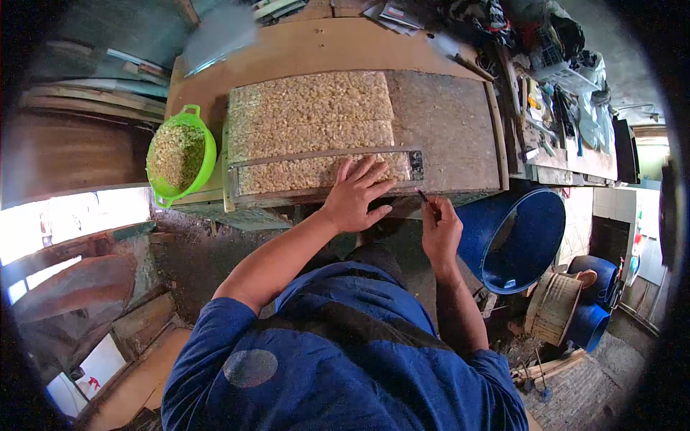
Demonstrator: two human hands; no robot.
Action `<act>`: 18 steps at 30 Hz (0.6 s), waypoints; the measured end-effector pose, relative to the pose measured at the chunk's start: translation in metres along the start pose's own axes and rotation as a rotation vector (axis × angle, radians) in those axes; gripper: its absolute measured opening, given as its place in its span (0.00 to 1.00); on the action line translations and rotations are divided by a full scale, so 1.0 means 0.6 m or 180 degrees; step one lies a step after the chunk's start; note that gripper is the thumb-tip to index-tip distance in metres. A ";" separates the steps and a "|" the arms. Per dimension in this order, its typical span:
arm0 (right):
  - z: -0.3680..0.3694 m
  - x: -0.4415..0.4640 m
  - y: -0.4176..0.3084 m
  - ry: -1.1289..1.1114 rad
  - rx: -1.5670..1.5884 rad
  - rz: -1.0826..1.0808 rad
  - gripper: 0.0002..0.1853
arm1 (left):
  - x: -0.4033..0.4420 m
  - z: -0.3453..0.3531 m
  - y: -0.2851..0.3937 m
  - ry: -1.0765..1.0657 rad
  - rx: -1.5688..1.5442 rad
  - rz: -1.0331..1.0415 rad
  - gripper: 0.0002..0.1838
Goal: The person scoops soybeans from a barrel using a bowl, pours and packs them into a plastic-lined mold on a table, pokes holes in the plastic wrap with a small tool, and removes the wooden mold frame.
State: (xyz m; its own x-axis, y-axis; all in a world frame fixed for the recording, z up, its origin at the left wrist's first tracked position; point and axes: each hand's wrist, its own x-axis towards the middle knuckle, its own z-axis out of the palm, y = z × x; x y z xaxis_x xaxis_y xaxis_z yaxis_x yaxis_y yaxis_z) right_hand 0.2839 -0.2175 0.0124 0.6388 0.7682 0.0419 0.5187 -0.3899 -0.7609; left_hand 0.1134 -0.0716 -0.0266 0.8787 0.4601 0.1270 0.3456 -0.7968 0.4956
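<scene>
A flat slab of pale, grainy pieces (309,108) covers the left and middle of a wooden board (453,129). Across its near part lies a long, thin frame or ruler-like strip (415,164). My left hand (357,195) rests on the slab's near edge, over the strip, with its fingers spread. To the right, at the board's near edge, my right hand (440,224) is closed around a small, thin dark tool (422,195), whose tip points up and left. What kind of tool it is cannot be made out.
A green basin (208,154) of the same grainy pieces stands left of the board. A big blue barrel (521,241) lies open below right, with smaller blue containers (588,327) beyond. Tools and bags crowd a bench (575,161) on the right.
</scene>
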 end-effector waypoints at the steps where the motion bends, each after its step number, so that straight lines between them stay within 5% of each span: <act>1: 0.003 0.005 0.000 -0.0003 0.0003 0.0014 0.06 | -0.002 0.002 -0.001 0.0012 -0.0014 0.0036 0.32; 18: 0.058 0.064 -0.023 -0.0186 -0.0845 -0.0810 0.05 | -0.003 -0.002 -0.001 -0.0112 -0.0119 -0.0002 0.26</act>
State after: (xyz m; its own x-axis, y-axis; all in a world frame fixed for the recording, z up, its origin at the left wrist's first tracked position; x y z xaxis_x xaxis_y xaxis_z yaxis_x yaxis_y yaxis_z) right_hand 0.2814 -0.1651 0.0017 0.4408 0.8823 0.1651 0.7910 -0.2949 -0.5361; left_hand 0.1110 -0.0713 -0.0260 0.8898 0.4460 0.0968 0.3341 -0.7811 0.5275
